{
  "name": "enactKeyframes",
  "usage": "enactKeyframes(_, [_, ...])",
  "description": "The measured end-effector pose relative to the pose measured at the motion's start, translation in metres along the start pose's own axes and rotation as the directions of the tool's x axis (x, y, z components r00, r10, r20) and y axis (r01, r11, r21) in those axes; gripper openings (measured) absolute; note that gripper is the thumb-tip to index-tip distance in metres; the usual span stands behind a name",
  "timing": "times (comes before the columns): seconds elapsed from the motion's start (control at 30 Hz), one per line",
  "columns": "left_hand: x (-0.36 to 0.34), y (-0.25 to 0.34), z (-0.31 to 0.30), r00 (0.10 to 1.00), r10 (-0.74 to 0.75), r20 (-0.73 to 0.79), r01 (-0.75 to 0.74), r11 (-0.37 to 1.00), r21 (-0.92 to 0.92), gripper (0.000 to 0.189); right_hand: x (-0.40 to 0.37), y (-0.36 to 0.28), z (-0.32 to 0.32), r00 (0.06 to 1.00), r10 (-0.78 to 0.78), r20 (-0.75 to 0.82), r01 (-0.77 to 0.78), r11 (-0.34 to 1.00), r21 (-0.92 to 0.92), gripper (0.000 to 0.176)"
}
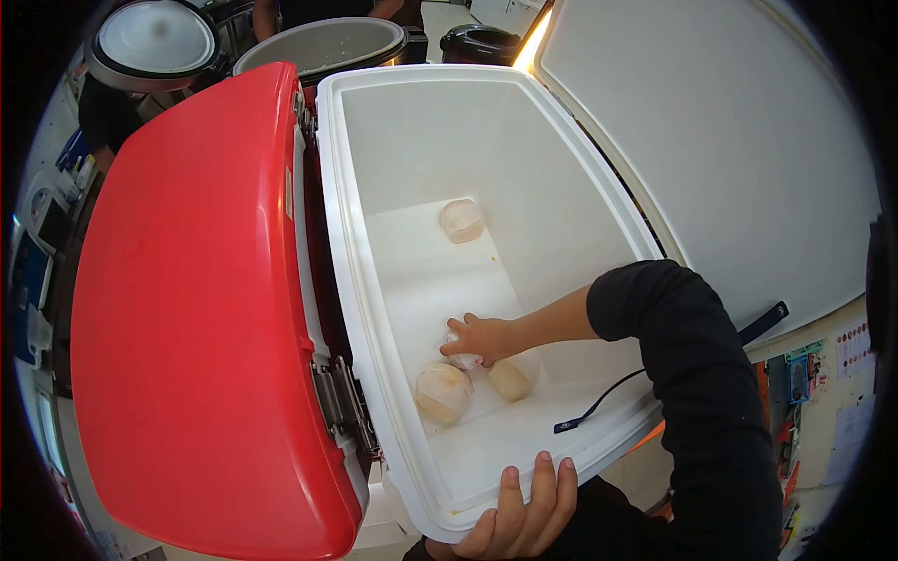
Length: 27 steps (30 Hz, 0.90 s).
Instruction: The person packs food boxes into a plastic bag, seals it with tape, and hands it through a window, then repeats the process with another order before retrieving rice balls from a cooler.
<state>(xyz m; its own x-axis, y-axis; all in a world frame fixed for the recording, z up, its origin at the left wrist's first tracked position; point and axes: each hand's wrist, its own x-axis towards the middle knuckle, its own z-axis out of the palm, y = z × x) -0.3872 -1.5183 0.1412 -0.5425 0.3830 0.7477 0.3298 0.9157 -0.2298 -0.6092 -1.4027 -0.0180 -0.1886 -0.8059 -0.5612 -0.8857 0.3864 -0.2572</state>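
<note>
Deep inside a white-lined cooler box (351,280), my right hand (482,338) has its fingers curled round a small white wrapped item (465,360), partly hidden under them. Just beside it lie a round pale wrapped bundle (443,394) and a longer pale bundle (511,381). Another wrapped bundle (461,222) rests farther back on the cooler floor. My left hand (533,510) grips the cooler's near rim, with its fingers over the edge and the palm mostly hidden.
The red lid (187,318) hangs open on the left. A large pale panel (711,140) stands at the right. Behind are a round open container (323,47) and a white-topped round lid (157,37). A dark strap (599,402) crosses the cooler's right side. People's arms show behind.
</note>
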Motion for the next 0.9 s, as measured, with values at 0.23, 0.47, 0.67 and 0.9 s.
enactKeyframes(0.23, [0.004,-0.002,-0.003,1.000,-0.004,-0.016,0.004,1.000,0.013,0.015,0.009,0.014,-0.012,0.996,-0.085,-0.023,0.081,0.989,-0.126,0.073])
enactKeyframes(0.47, [0.003,-0.001,0.000,0.999,-0.003,-0.052,0.005,1.000,0.031,0.016,0.048,0.067,-0.067,0.795,0.233,-0.560,-0.392,0.902,-0.180,0.088])
enactKeyframes(0.67, [0.000,0.000,0.002,0.999,-0.002,-0.054,0.003,1.000,0.021,0.018,0.083,0.118,-0.032,0.193,0.937,-0.290,-0.589,0.347,0.730,0.083])
enactKeyframes(0.9, [0.001,0.005,0.004,0.995,-0.054,-0.086,0.058,0.997,0.046,0.021,0.061,0.167,-0.084,0.605,0.764,-0.225,-0.682,0.643,0.349,0.077])
